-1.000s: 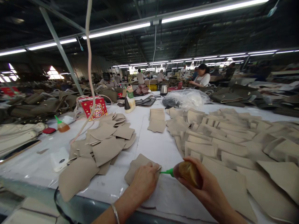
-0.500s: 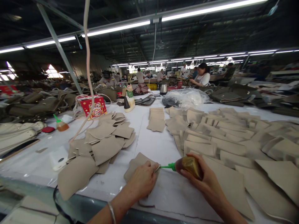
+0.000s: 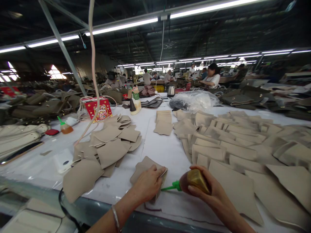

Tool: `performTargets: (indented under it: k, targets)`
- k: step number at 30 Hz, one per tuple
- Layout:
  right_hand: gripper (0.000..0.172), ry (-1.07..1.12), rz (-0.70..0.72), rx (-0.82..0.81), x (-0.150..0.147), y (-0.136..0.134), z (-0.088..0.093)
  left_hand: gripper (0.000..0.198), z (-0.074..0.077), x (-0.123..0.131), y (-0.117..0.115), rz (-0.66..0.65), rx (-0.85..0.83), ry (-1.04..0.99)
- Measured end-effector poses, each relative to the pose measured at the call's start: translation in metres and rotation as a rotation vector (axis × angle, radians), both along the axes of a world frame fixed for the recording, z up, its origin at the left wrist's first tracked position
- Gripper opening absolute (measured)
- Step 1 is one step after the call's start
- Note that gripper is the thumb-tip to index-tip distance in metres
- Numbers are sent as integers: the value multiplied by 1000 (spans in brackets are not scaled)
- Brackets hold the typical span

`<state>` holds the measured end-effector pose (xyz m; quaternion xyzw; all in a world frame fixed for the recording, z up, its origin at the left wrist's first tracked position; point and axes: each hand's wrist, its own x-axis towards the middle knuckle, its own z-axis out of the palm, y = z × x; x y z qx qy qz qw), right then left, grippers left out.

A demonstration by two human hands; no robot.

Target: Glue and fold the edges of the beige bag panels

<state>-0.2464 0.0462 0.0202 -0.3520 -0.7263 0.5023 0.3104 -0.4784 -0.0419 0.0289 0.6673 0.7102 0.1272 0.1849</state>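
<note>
My left hand presses down with closed fingers on a small stack of tan leather pieces near the front edge of the white table. My right hand grips a brown glue bottle lying almost level. Its green nozzle points left and touches the lower right edge of the stack, just beside my left fingers. A metal bangle sits on my left wrist.
Loose tan pieces lie in a heap at left and in overlapping rows at right; a small stack sits mid-table. A red box, a second glue bottle, a hanging hose and a plastic bag stand farther back. Other people work at distant tables.
My right hand has lowered the bottle, so the nozzle tip has slid down along the stack's right edge. My left hand stays on the stack.
</note>
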Motion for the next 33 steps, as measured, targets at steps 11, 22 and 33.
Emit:
performTargets:
  k: [11,22,33]
  targets:
    - [55,33,34,-60,-1,-18,-6,50,-3,0,-2,10,-1,-32]
    - [54,47,-33,-77,-1,-25,-8,48,-5,1,-5,26,-1,-35]
    - [54,13,-39,-26,1,-15,-14,47,-5,0,-5,14,9,-10]
